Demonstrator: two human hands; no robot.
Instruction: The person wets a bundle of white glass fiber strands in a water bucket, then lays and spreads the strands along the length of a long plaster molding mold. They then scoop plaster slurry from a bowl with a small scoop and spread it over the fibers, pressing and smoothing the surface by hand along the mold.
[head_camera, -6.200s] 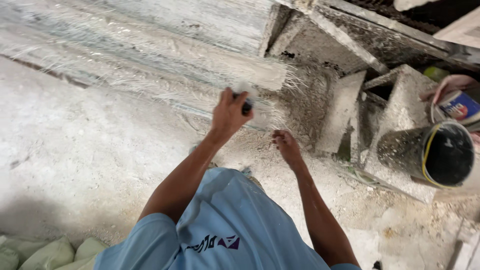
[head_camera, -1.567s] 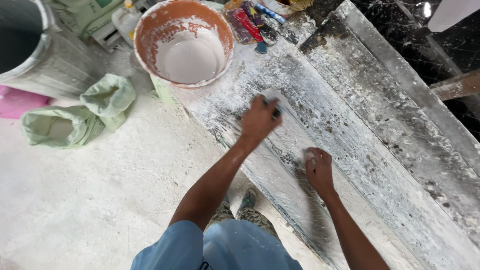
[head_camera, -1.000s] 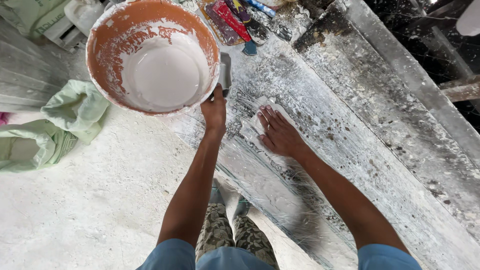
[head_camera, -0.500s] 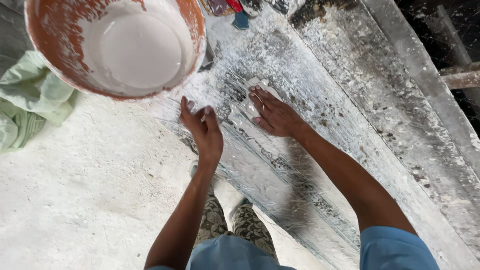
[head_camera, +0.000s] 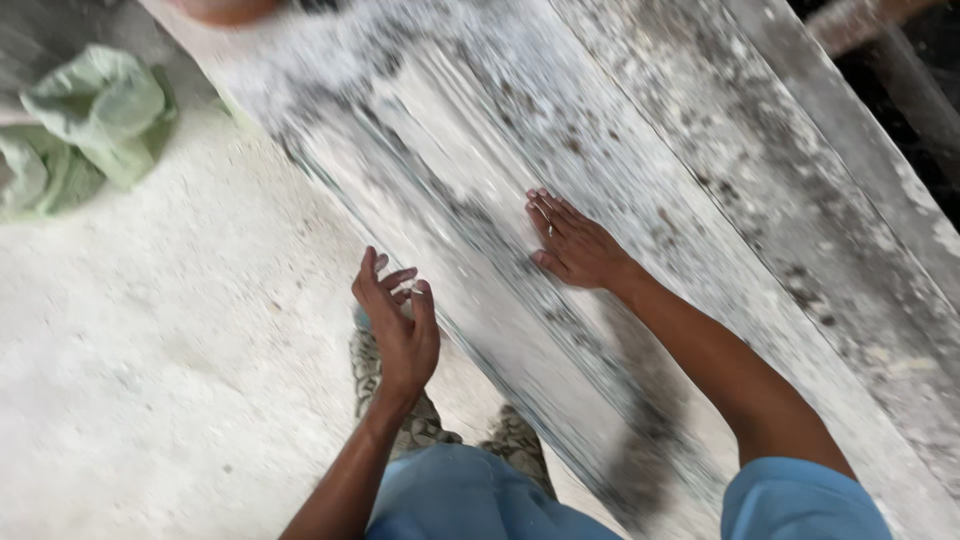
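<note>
Right hand: grip spread, fingers flat and palm down, pressed on the white-coated slab, pinching nothing. Left hand: grip loosely spread, fingers slightly curled, holding nothing, raised just beside the slab's near edge above the dusty floor. The slab runs diagonally across the view. A crumpled green sack lies on the floor, well apart at upper left.

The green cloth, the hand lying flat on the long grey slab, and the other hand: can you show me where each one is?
green cloth (head_camera: 95, 120), head view, middle of the crumpled bundle.
right hand (head_camera: 575, 245), head view, back of the hand, flat on the slab.
left hand (head_camera: 400, 335), head view, open palm, holding nothing.
</note>
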